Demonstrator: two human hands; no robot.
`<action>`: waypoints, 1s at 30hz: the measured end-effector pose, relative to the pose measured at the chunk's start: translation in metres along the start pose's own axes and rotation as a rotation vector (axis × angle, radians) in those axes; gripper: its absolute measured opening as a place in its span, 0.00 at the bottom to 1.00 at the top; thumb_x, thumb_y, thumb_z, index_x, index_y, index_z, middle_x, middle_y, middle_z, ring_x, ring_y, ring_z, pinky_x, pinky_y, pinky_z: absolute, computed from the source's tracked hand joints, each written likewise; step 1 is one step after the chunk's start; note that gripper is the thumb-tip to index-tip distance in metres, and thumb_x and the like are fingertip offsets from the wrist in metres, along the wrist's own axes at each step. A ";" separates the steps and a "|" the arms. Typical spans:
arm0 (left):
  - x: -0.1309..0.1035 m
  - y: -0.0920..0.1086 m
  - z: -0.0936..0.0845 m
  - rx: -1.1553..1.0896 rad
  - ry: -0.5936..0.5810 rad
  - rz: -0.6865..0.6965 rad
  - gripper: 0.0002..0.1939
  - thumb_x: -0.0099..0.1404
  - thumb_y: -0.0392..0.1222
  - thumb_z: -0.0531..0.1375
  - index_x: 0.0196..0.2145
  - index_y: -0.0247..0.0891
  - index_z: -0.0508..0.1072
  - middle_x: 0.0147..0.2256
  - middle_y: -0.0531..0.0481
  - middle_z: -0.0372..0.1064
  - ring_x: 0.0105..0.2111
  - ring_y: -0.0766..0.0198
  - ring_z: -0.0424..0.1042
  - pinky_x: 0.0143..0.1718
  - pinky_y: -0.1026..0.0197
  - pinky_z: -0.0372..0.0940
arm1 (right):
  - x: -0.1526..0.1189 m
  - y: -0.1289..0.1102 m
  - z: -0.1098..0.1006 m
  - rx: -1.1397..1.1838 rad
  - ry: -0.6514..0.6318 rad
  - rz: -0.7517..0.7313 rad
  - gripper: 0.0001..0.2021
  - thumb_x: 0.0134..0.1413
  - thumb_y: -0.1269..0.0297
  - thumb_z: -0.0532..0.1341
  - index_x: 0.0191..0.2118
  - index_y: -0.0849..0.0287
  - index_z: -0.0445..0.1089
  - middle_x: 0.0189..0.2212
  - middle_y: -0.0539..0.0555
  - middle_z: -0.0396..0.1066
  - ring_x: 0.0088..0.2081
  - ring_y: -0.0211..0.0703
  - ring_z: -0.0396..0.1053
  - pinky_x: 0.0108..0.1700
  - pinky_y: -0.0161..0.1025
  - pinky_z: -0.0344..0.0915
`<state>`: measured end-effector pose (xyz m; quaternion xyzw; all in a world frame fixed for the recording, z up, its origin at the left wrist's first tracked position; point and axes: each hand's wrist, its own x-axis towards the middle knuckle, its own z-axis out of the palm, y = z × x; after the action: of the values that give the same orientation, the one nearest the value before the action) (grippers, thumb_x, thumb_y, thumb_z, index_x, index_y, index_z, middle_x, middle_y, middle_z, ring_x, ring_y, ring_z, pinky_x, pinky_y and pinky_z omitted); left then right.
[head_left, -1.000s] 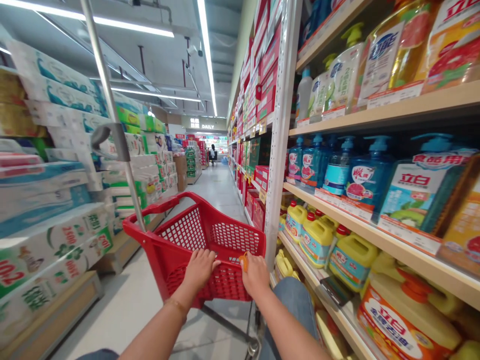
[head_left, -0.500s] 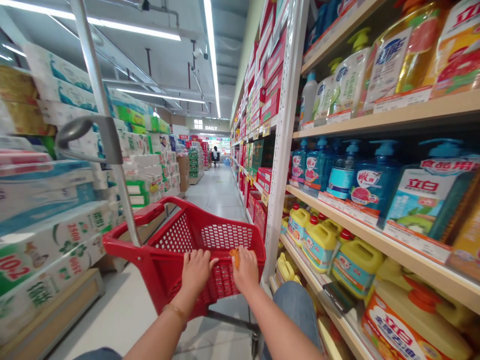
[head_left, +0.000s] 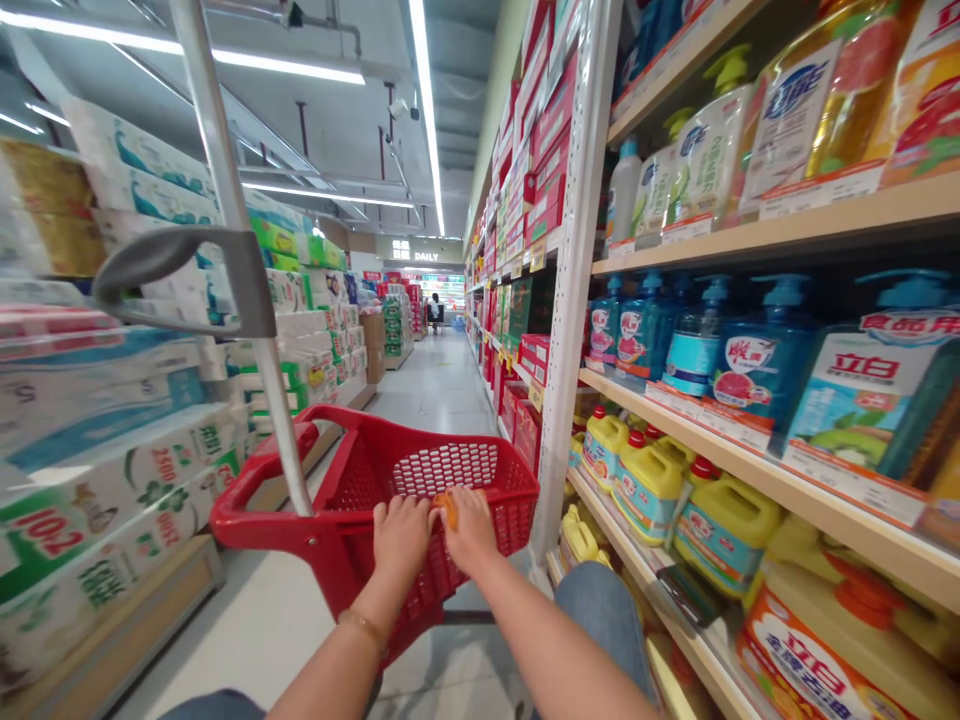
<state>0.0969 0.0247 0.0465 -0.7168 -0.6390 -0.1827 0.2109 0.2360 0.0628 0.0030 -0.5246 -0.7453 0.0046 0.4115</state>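
Both hands are at the near rim of a red plastic shopping cart (head_left: 420, 440) with perforated basket walls. My left hand (head_left: 401, 535) curls over that rim, fingers bent across its top. Close beside it, my right hand (head_left: 466, 530) is closed around a small orange thing (head_left: 448, 510), mostly covered by the fingers, and rests against the same rim. What the orange thing is, I cannot make out. A metal pole with a grey loop handle (head_left: 259, 285) rises from the cart's left side. The visible inside of the basket shows only red walls.
Close on the right, a shelf unit (head_left: 720, 255) holds pump bottles and yellow jugs (head_left: 720, 535); a white upright post (head_left: 570, 250) stands at its edge. Stacked tissue packs (head_left: 112, 510) line the left. Tiled aisle floor (head_left: 442, 385) runs ahead to a distant seated person (head_left: 434, 308).
My right hand has moved left along the rim, with the orange thing, until it nearly meets my left hand. The cart, pole and handle sit slightly further right and lower in view.
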 end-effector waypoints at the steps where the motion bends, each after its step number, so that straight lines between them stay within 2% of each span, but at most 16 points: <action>1: -0.001 0.003 -0.002 -0.009 -0.008 0.023 0.19 0.71 0.45 0.45 0.36 0.39 0.74 0.35 0.44 0.73 0.41 0.53 0.66 0.47 0.49 0.51 | 0.000 -0.004 0.004 0.024 -0.005 -0.023 0.20 0.62 0.62 0.53 0.58 0.61 0.65 0.56 0.61 0.67 0.59 0.49 0.61 0.63 0.50 0.50; 4: -0.004 -0.002 -0.016 -0.001 -0.015 0.066 0.16 0.70 0.42 0.47 0.39 0.39 0.74 0.36 0.44 0.73 0.41 0.53 0.67 0.47 0.50 0.52 | 0.004 0.006 0.001 0.054 -0.017 -0.025 0.19 0.63 0.62 0.51 0.57 0.59 0.65 0.55 0.58 0.68 0.58 0.47 0.62 0.63 0.49 0.52; 8: -0.006 -0.018 -0.039 0.048 -0.010 0.016 0.18 0.69 0.43 0.47 0.34 0.37 0.76 0.33 0.41 0.74 0.39 0.49 0.69 0.46 0.47 0.53 | 0.017 0.032 -0.012 -0.001 -0.012 0.076 0.19 0.63 0.63 0.51 0.56 0.61 0.66 0.53 0.61 0.69 0.57 0.50 0.63 0.62 0.52 0.52; 10: -0.005 -0.017 -0.043 0.037 -0.035 0.007 0.20 0.69 0.41 0.46 0.33 0.36 0.76 0.31 0.41 0.75 0.37 0.49 0.71 0.43 0.47 0.55 | 0.018 0.026 -0.010 0.006 -0.030 0.082 0.19 0.63 0.63 0.52 0.56 0.62 0.66 0.53 0.62 0.69 0.58 0.52 0.63 0.62 0.53 0.52; 13: -0.001 -0.006 -0.043 0.008 -0.039 0.003 0.19 0.68 0.37 0.46 0.35 0.35 0.77 0.31 0.40 0.75 0.36 0.48 0.73 0.39 0.48 0.57 | 0.010 0.000 0.004 0.086 -0.033 -0.019 0.20 0.62 0.62 0.53 0.58 0.59 0.64 0.55 0.59 0.67 0.59 0.50 0.60 0.63 0.52 0.52; 15: -0.001 -0.001 -0.043 -0.051 0.001 0.066 0.17 0.67 0.36 0.48 0.38 0.36 0.77 0.34 0.40 0.77 0.36 0.51 0.74 0.39 0.50 0.59 | 0.003 -0.012 0.012 0.112 0.007 -0.030 0.21 0.62 0.61 0.53 0.59 0.58 0.62 0.57 0.58 0.66 0.61 0.50 0.58 0.64 0.53 0.50; 17: -0.006 -0.007 -0.049 -0.143 0.123 0.186 0.15 0.67 0.36 0.50 0.43 0.39 0.76 0.39 0.44 0.77 0.42 0.54 0.74 0.43 0.52 0.61 | 0.001 -0.012 0.014 0.114 0.037 0.002 0.21 0.63 0.62 0.52 0.60 0.59 0.62 0.57 0.59 0.65 0.62 0.50 0.57 0.64 0.53 0.50; 19: -0.015 -0.028 -0.060 -0.209 0.335 0.271 0.13 0.67 0.39 0.54 0.46 0.44 0.74 0.45 0.48 0.76 0.50 0.56 0.70 0.52 0.52 0.58 | 0.003 -0.001 0.010 0.111 0.035 0.025 0.20 0.64 0.62 0.51 0.59 0.60 0.63 0.56 0.59 0.66 0.61 0.49 0.58 0.64 0.53 0.50; 20: -0.019 -0.043 -0.067 -0.209 0.438 0.268 0.13 0.65 0.41 0.56 0.46 0.46 0.74 0.45 0.50 0.76 0.52 0.55 0.69 0.54 0.50 0.56 | 0.007 0.006 0.007 0.110 0.027 0.026 0.20 0.63 0.62 0.51 0.58 0.60 0.63 0.56 0.59 0.66 0.60 0.49 0.59 0.64 0.52 0.50; 22: -0.026 -0.078 -0.079 -0.167 0.633 0.091 0.12 0.62 0.46 0.60 0.43 0.44 0.75 0.43 0.47 0.76 0.51 0.51 0.69 0.54 0.47 0.56 | 0.015 0.019 -0.001 0.108 0.007 0.033 0.19 0.63 0.62 0.52 0.57 0.58 0.65 0.54 0.59 0.68 0.59 0.49 0.61 0.64 0.51 0.51; 23: -0.027 -0.095 -0.084 -0.134 0.637 -0.008 0.14 0.61 0.49 0.61 0.43 0.42 0.75 0.44 0.43 0.75 0.50 0.48 0.68 0.53 0.46 0.56 | 0.019 0.023 -0.005 0.111 -0.004 0.044 0.19 0.62 0.62 0.52 0.56 0.58 0.66 0.54 0.58 0.68 0.59 0.49 0.61 0.63 0.51 0.52; 24: -0.027 -0.111 -0.087 -0.117 0.543 -0.020 0.17 0.60 0.53 0.61 0.41 0.40 0.75 0.44 0.42 0.75 0.49 0.47 0.69 0.52 0.46 0.57 | 0.024 0.025 -0.007 0.116 -0.013 0.062 0.18 0.62 0.62 0.53 0.55 0.57 0.67 0.53 0.58 0.69 0.58 0.49 0.62 0.63 0.51 0.52; 26: -0.023 -0.130 -0.091 -0.161 0.282 0.169 0.17 0.60 0.57 0.60 0.31 0.40 0.75 0.37 0.44 0.76 0.45 0.50 0.71 0.48 0.52 0.60 | 0.029 0.021 -0.010 0.127 -0.023 0.102 0.17 0.61 0.64 0.53 0.53 0.59 0.69 0.51 0.60 0.70 0.58 0.51 0.63 0.62 0.52 0.53; 28: -0.019 -0.131 -0.092 -0.176 0.145 0.233 0.21 0.61 0.60 0.58 0.23 0.40 0.72 0.30 0.46 0.74 0.38 0.55 0.72 0.44 0.55 0.61 | 0.030 0.009 -0.010 0.153 -0.027 0.104 0.17 0.61 0.64 0.52 0.52 0.62 0.70 0.51 0.61 0.71 0.57 0.52 0.63 0.61 0.52 0.54; 30: -0.016 -0.118 -0.093 -0.160 0.122 0.198 0.24 0.62 0.61 0.56 0.19 0.40 0.69 0.24 0.48 0.71 0.31 0.58 0.70 0.39 0.57 0.60 | 0.026 -0.007 -0.008 0.216 -0.016 0.053 0.17 0.61 0.64 0.53 0.53 0.62 0.69 0.51 0.61 0.71 0.58 0.51 0.63 0.61 0.52 0.54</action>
<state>-0.0213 -0.0276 0.1242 -0.7783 -0.5348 -0.2545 0.2087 0.2329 0.0763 0.0273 -0.4968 -0.7296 0.1000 0.4593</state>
